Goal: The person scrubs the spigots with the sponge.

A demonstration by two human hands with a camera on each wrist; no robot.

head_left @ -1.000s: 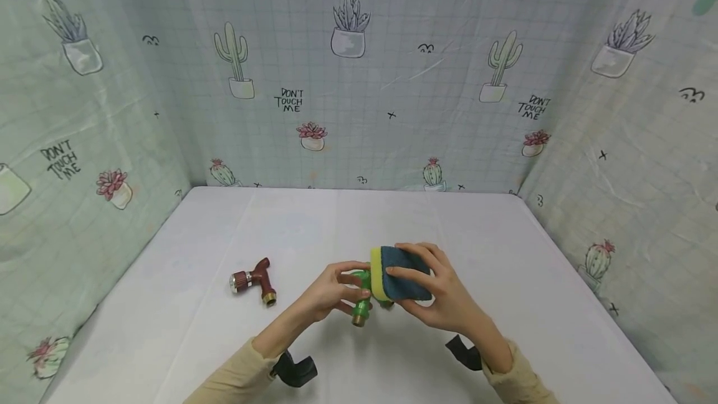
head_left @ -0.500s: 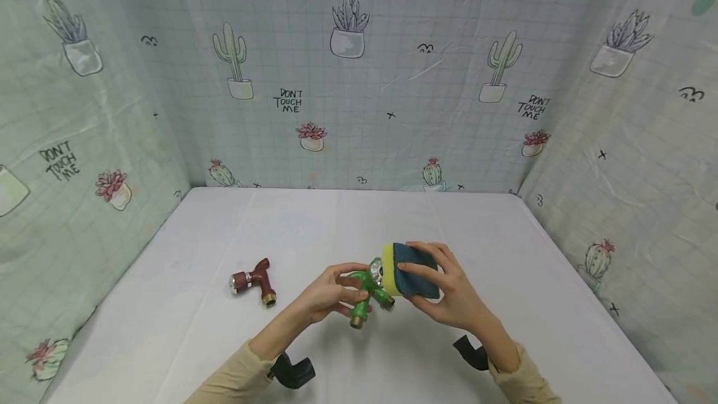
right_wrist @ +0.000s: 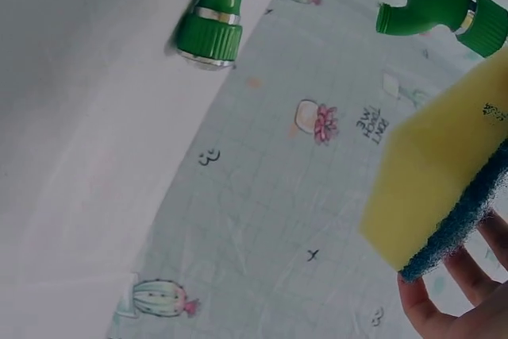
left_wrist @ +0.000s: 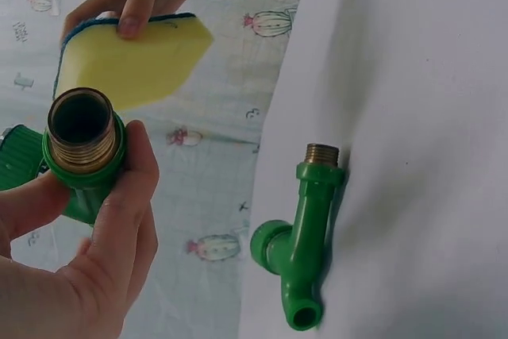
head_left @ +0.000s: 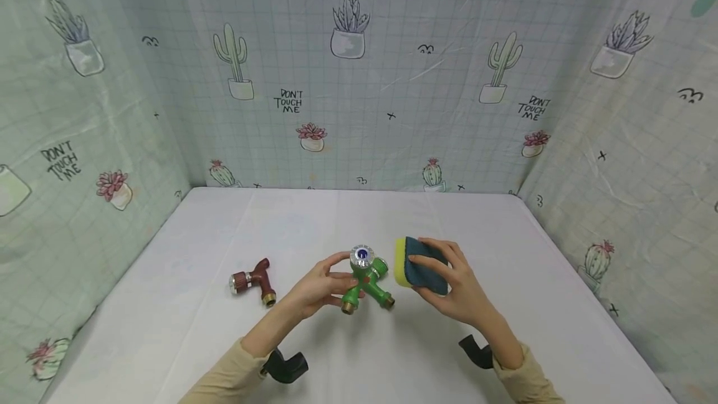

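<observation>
My left hand (head_left: 316,288) holds a green tap (head_left: 351,297) upright, its chrome-topped knob with a blue centre facing up. Its threaded brass end (left_wrist: 79,129) points at the left wrist camera. Between the fingers and thumb of my right hand (head_left: 460,288) is a sponge (head_left: 401,262), yellow foam on one side and a dark blue scouring pad (right_wrist: 464,216) on the other. The yellow face is turned toward the held tap, with a gap between them. Behind it, a second green tap (left_wrist: 305,244) lies on the table; in the head view the two taps overlap.
A dark red tap (head_left: 260,279) with a brass end lies on the white table (head_left: 303,223), left of my left hand. Cactus-print cloth (head_left: 359,111) hangs behind the table and along both sides. Black straps (head_left: 286,366) show at the wrists.
The sponge has moved right, away from the held tap. My left hand has shifted slightly left and turned the tap, so its knob now faces up. The second green tap has come into view.
</observation>
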